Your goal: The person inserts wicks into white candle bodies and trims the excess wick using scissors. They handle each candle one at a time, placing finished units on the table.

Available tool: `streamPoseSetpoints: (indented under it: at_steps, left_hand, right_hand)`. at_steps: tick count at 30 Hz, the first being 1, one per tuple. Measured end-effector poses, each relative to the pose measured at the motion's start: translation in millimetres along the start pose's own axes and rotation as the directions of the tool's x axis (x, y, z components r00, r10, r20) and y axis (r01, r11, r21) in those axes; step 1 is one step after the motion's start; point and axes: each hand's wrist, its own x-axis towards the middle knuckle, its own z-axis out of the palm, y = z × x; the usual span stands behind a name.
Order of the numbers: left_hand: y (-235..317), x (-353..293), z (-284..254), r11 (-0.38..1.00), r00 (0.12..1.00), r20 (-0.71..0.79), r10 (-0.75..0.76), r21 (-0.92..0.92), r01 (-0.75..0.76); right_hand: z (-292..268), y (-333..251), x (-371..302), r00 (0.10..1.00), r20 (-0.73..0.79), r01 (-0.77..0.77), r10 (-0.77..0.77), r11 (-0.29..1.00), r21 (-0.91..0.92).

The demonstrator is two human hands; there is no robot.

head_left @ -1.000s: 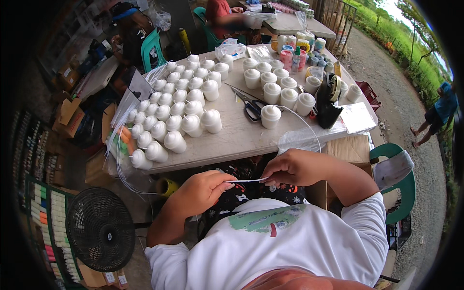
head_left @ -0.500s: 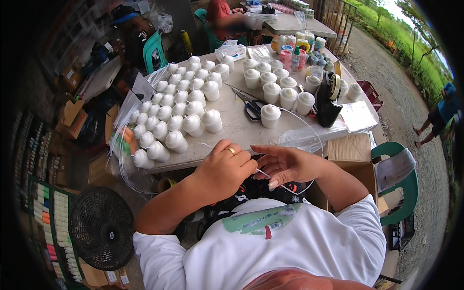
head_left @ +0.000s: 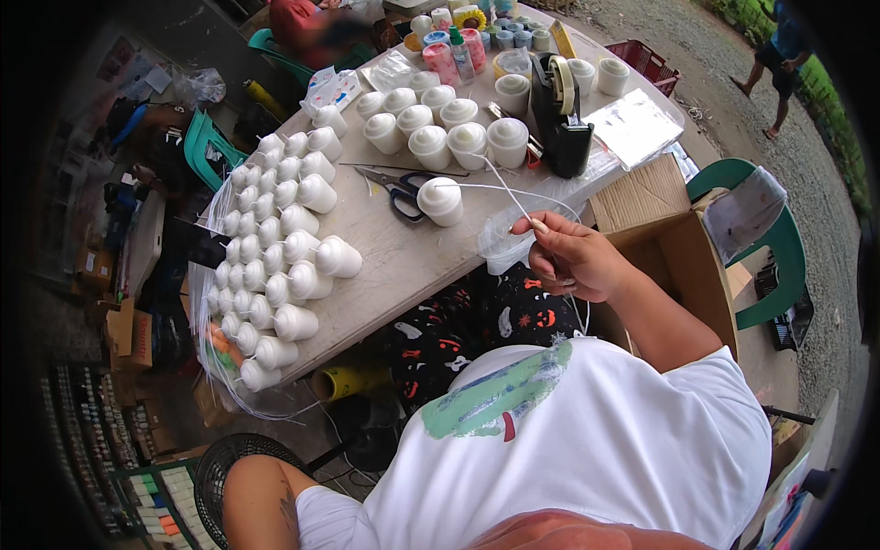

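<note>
My right hand (head_left: 577,261) is above the table's front edge, pinching a thin white cord (head_left: 507,189) between thumb and fingers. One length of the cord slants up toward the candles, and another reaches a lone white swirl-topped candle (head_left: 440,201). Left of that candle lie dark-handled scissors (head_left: 401,194). Only my bent left arm (head_left: 252,500) shows, at the lower left; the left hand is out of sight. Many white candles with wicks (head_left: 298,220) stand in rows on the left part of the table, and a smaller group (head_left: 466,142) stands beyond the scissors.
A black tape dispenser (head_left: 564,128) and a stack of clear plastic sheets (head_left: 632,126) are at the right. An open cardboard box (head_left: 665,243) and a green chair (head_left: 775,275) stand beside me. A black fan (head_left: 240,454) is low on the left. People are in the background.
My left hand has left the cord and gone out of view at the lower left. The right hand keeps the cord, now raised. The whole view has turned.
</note>
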Motion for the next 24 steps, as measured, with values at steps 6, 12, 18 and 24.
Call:
streamPoseSetpoints:
  at_steps: [6,12,18,24]
  left_hand:
    - [-3,-12,-48,0.99,0.997,-0.06,0.054,-0.125,-0.061]
    - [-147,0,-34,0.83,0.649,-0.686,-0.329,0.117,0.545]
    - [-231,-2,12,0.441,0.564,-0.68,-0.468,0.374,0.816]
    - [-190,-56,16,0.392,0.162,-0.858,-0.487,-0.05,0.918]
  right_hand:
    - [-6,-2,2,0.998,-0.069,-0.007,0.006,1.0,-0.02]
    - [3,5,19,0.998,0.039,0.057,-0.045,0.922,-0.383]
    - [23,1,-7,0.893,0.289,0.401,-0.344,0.317,-0.86]
    - [-1,-24,-26,0.935,0.009,0.22,-0.355,0.558,-0.8]
